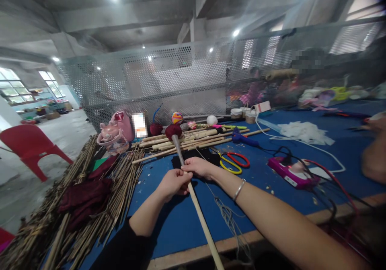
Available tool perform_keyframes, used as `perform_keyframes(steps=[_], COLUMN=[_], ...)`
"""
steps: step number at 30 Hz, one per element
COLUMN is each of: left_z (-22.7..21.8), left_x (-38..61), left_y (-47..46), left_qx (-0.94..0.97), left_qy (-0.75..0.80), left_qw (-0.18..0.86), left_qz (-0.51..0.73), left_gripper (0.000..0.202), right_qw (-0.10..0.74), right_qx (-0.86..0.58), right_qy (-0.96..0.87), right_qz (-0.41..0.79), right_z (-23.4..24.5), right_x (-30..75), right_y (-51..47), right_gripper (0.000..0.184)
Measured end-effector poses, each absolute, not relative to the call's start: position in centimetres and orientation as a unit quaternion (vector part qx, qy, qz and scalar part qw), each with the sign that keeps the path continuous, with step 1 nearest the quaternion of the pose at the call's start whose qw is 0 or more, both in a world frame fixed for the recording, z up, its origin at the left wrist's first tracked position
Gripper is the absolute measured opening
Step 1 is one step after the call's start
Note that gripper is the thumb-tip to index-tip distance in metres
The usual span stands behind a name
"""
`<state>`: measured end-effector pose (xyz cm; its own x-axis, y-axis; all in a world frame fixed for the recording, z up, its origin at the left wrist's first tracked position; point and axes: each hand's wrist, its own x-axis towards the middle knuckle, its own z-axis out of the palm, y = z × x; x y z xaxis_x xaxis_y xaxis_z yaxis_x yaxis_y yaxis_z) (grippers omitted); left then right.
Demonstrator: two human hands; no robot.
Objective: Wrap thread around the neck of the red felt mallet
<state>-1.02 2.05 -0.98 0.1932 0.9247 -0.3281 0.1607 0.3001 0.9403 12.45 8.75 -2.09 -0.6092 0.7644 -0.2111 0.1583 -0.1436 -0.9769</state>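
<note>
A pale wooden stick (200, 213) slants across the blue table, its near end reaching past the front edge. At its far end sits a dark red ball-shaped head (173, 131), with a grey wrapped section (178, 149) just below. My left hand (173, 185) is closed round the stick below the grey section, fingers pinched. Close above it, my right hand (199, 168) pinches the stick at the lower end of the grey part. Thin grey string (227, 211) lies loosely on the table beside the right forearm. Black cloth (197, 157) lies beyond my hands.
Red-and-yellow scissors (233, 163), a blue glue gun (244, 138) and a purple power strip (291, 172) lie to the right. Bundled thin twigs (120, 197) and dark red cloth (87, 199) cover the left. Several wooden sticks (193, 141) lie behind. Another person's arm (374, 153) shows at the far right.
</note>
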Motion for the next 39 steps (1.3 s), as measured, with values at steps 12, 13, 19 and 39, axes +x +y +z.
perform_keyframes(steps=[12,13,19,39], left_z=[-2.0,-2.1,-2.0,-1.5], left_x=[-0.9,-1.0,-1.2,-0.9], left_y=[2.3,2.3,2.1,2.2], left_qx=[0.577,0.588,0.63,0.471], left_qy=[0.583,0.585,0.588,0.551], left_qw=[0.486,0.471,0.409,0.608], left_qz=[0.301,0.3,0.3,0.324], left_gripper=[0.035,0.035,0.037,0.028], right_qw=[0.198,0.199,0.194,0.257], right_qx=[-0.405,-0.407,-0.414,-0.41], right_qy=[-0.632,-0.631,-0.632,-0.627], right_qz=[0.63,0.63,0.626,0.61], right_z=[-1.7,-1.8,-1.9,-3.0], right_x=[12.5,12.5,12.7,11.4], right_y=[8.7,8.7,8.9,8.6], right_gripper=[0.026,0.026,0.025,0.026])
